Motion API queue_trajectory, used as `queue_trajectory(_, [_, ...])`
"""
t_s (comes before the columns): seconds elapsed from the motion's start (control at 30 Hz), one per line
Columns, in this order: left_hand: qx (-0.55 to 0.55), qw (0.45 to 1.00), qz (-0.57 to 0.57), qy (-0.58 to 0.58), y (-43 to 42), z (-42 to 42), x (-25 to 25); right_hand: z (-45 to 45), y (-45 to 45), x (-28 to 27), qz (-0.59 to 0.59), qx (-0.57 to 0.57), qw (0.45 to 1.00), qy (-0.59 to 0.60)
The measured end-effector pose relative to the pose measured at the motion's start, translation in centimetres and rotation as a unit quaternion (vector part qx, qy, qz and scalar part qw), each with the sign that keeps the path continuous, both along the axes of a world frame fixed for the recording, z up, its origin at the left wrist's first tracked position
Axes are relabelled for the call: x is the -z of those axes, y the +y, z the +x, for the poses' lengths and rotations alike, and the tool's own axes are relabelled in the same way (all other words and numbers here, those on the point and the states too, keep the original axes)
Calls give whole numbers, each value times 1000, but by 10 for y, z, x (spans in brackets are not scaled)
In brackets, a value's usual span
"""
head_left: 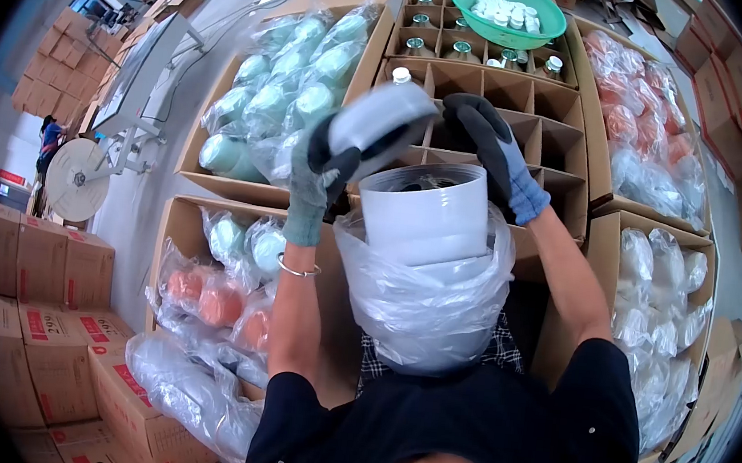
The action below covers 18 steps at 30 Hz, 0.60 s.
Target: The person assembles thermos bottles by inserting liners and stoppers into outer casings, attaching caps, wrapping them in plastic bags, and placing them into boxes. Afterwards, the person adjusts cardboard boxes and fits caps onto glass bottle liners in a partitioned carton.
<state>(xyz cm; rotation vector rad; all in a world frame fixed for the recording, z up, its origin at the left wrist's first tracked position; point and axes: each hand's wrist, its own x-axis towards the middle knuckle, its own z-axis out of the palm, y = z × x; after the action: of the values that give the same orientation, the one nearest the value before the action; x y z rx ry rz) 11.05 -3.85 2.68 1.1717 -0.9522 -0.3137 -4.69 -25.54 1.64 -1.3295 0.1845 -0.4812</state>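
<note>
My left hand [327, 163], in a grey-and-black glove, is closed on a round white lid [383, 126]. The lid is tilted and blurred by motion, its dark hollow side toward the container. In my lap stands a white cylindrical container [424, 219], its top uncovered and ribbed inside. What lies in its dark interior is hard to make out. A clear plastic bag [426, 308] is gathered around its lower part. Above the container's right rim is my right hand [491, 145], also gloved, with fingers stretched forward and nothing visible in them.
Ahead stands a divided carton [514, 93] with several glass bottles, and a green basin [508, 13] of white caps rests on it. Open cartons of bagged mint [300, 91], orange [620, 104] and clear-wrapped white items [659, 304] surround me. Stacked boxes [57, 335] stand at left.
</note>
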Motion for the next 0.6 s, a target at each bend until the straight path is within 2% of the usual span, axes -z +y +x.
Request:
queue_trajectory(0.03, [-28, 985, 91, -145, -4, -6, -11, -10, 7, -3, 61, 10, 998, -26])
queue_trajectory(0.07, [34, 975, 56, -213, -11, -21, -35, -17, 10, 0, 82, -39, 996, -21])
queue_trajectory(0.1, [13, 956, 87, -279, -16, -26, -44, -23, 14, 4, 104, -89, 990, -17])
queue_trajectory(0.27, [30, 960, 70, -271, -12, -24, -32, -38, 27, -2, -41, -33, 999, -13])
queue_trajectory(0.37, [-9, 964, 69, -257, -8, -29, -23, -39, 29, -2, -26, -39, 998, -31])
queue_trajectory(0.4, [66, 962, 81, -253, -9, -26, -25, -35, 26, 10, -4, -53, 998, -34])
queue_trajectory(0.43, [68, 961, 83, -253, -8, -27, -17, -28, 25, 20, 57, -82, 993, -65])
queue_trajectory(0.5, [-37, 935, 96, -338, -4, -49, -31, -10, 25, 43, 178, -137, 966, -129])
queue_trajectory(0.53, [-18, 923, 151, -355, -10, -58, -47, 2, 28, 63, 268, -182, 928, -183])
queue_trajectory(0.57, [-2, 907, 204, -368, -14, -64, -57, 6, 33, 69, 303, -203, 909, -203])
queue_trajectory(0.6, [-4, 906, 203, -371, -18, -61, -48, 9, 36, 74, 336, -223, 888, -221])
